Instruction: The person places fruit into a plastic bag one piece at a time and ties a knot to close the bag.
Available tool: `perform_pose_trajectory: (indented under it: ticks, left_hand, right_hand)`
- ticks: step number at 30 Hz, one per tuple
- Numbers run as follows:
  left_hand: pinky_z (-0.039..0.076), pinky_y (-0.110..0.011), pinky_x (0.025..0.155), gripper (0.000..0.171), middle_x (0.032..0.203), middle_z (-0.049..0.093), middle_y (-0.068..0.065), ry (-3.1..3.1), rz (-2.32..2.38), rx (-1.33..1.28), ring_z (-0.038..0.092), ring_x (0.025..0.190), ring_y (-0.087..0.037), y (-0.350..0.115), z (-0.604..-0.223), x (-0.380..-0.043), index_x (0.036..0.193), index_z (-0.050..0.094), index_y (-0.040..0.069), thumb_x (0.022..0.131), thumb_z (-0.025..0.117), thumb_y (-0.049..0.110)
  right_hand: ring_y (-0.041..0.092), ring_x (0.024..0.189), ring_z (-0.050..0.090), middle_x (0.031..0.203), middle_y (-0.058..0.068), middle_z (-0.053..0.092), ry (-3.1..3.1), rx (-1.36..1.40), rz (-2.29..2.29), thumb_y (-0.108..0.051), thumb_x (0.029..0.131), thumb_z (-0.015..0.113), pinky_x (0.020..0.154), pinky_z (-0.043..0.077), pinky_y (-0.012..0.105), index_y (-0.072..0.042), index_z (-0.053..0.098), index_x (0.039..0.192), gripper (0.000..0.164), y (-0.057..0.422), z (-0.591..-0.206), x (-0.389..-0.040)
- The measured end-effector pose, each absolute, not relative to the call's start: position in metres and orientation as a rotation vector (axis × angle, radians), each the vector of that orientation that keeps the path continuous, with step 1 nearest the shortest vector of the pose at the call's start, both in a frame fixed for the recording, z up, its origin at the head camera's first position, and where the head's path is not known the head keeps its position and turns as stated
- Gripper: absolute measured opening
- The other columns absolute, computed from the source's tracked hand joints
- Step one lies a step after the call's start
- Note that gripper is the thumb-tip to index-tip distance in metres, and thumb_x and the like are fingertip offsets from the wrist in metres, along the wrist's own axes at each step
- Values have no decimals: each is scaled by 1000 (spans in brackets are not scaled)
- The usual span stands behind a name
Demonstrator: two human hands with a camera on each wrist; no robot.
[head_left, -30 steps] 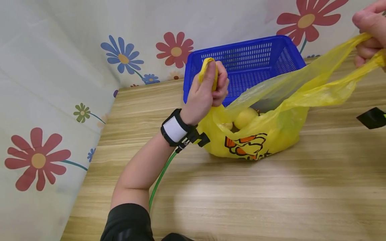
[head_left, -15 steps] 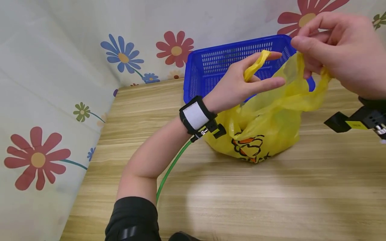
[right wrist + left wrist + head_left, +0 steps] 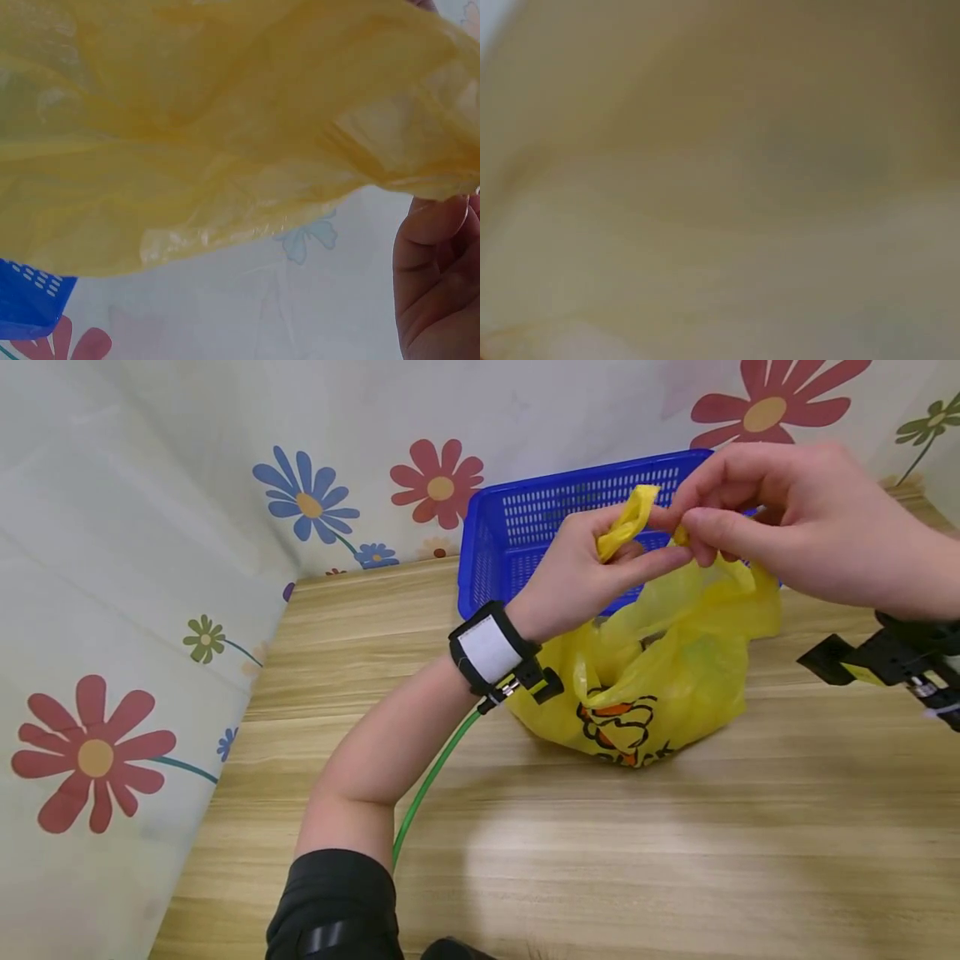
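A yellow plastic carrier bag (image 3: 697, 660) with a black and orange print stands on the wooden table, its top drawn together. My left hand (image 3: 573, 568) holds one twisted bag handle (image 3: 628, 524), which rises between thumb and forefinger. Thumb and fingertips of my right hand (image 3: 802, 522) pinch the other handle right beside the left fingertips. Inside the bag's narrowed mouth a rounded yellow shape partly shows. Yellow plastic (image 3: 225, 112) fills most of the right wrist view, with a thumb (image 3: 435, 223) at its edge. The left wrist view is a brownish blur.
Behind the bag a blue slotted basket (image 3: 585, 477) stands against the flower-print sheet (image 3: 525, 410). Wood-grain tabletop (image 3: 600, 852) extends in front of the bag. A green cable (image 3: 435, 777) runs from the left wrist strap along the forearm.
Both hands have come together above the bag: the left moved right, the right moved in leftward and lower with its handle. The bag's mouth, which showed yellow fruit, has narrowed.
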State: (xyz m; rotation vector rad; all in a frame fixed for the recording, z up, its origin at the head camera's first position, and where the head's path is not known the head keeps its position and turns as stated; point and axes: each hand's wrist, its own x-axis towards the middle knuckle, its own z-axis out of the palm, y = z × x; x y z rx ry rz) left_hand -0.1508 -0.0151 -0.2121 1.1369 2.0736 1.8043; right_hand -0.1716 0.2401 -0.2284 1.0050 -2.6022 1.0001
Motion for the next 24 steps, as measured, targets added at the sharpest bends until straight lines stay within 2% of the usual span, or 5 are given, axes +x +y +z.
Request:
perform_pose_trajectory:
  ticks: [4,9,14,19,24]
  left_hand:
    - [25,-25,51,18,61,36,-13,2134,1861,1161,34,52,-24,-17,-215,-155,106,65,-8,90,67,0]
    - [28,-25,50,14,61,41,-10,2098,1972,911,32,51,-22,-23,-216,-158,102,65,-5,91,66,3]
    - [27,-27,42,10,61,43,-8,2025,2034,688,30,45,-22,-28,-215,-160,101,63,0,93,65,7]
    - [25,-28,42,10,58,34,-8,1982,2059,695,29,45,-23,-30,-217,-160,102,62,1,93,64,6]
    - [25,-28,42,9,57,34,-8,1974,2051,729,29,45,-23,-29,-217,-160,101,63,1,94,64,6]
  right_hand:
    - [13,79,51,92,-4,63,-2618,906,975,-9,97,59,60,43,16,-18,61,120,25,207,-193,-129]
    - [11,103,51,118,-2,56,-2665,753,1118,-15,100,53,85,41,9,-17,50,137,38,220,-193,-128]
    - [16,135,33,148,1,38,-2690,809,1420,-23,91,65,113,20,31,-27,29,152,71,241,-210,-141]
    - [27,145,15,159,5,21,-2791,877,1568,-35,80,79,114,4,54,-28,17,155,98,238,-224,-144]
    - [38,138,28,156,14,25,-2882,983,1473,-24,75,84,110,25,53,-21,16,156,106,220,-231,-145]
